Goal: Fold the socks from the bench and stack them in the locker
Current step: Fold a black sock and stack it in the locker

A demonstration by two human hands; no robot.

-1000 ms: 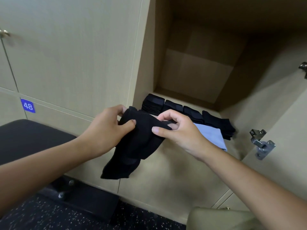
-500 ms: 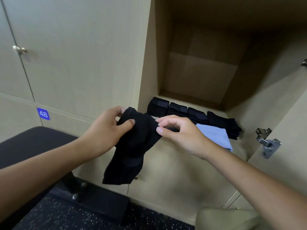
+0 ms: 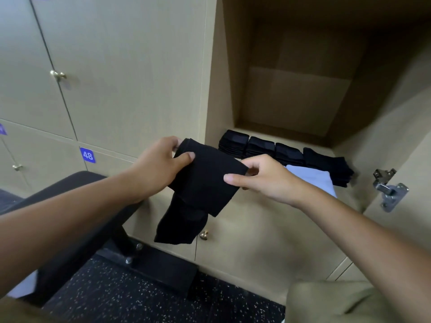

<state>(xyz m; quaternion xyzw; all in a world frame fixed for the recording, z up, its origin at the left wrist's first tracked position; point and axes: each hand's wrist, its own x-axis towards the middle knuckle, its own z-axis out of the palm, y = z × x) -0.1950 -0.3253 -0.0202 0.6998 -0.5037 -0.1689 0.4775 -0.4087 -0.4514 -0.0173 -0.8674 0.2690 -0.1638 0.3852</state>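
- Both hands hold a black sock point(image 3: 205, 183) in the air in front of the open locker point(image 3: 291, 94), near the middle of the view.
- The left hand point(image 3: 161, 166) grips the sock's upper left edge, thumb on the near face and fingers curled behind the cloth.
- The right hand point(image 3: 263, 176) pinches the sock's right edge between thumb and fingers, at about 3 o'clock from the left hand.
- The sock's upper part is stretched flat between the two hands; its lower part hangs loose toward 7 o'clock and looks doubled over.
- On the locker floor, at 1 o'clock from the hands, lies a row of folded black socks point(image 3: 261, 148), four piles side by side, the rightmost one looser and flatter.
- A light blue cloth point(image 3: 312, 180) lies just in front of the right-hand piles, partly hidden by the right hand.
- A metal hinge point(image 3: 388, 190) sits on the open locker door at 3 o'clock.
- The black padded desk point(image 3: 70, 183) lies at 8 o'clock, under the left forearm.
- A closed door at 9 o'clock bears a blue tag reading 48 point(image 3: 87, 155).
- A small brass knob point(image 3: 203, 235) shows just below the hanging sock.
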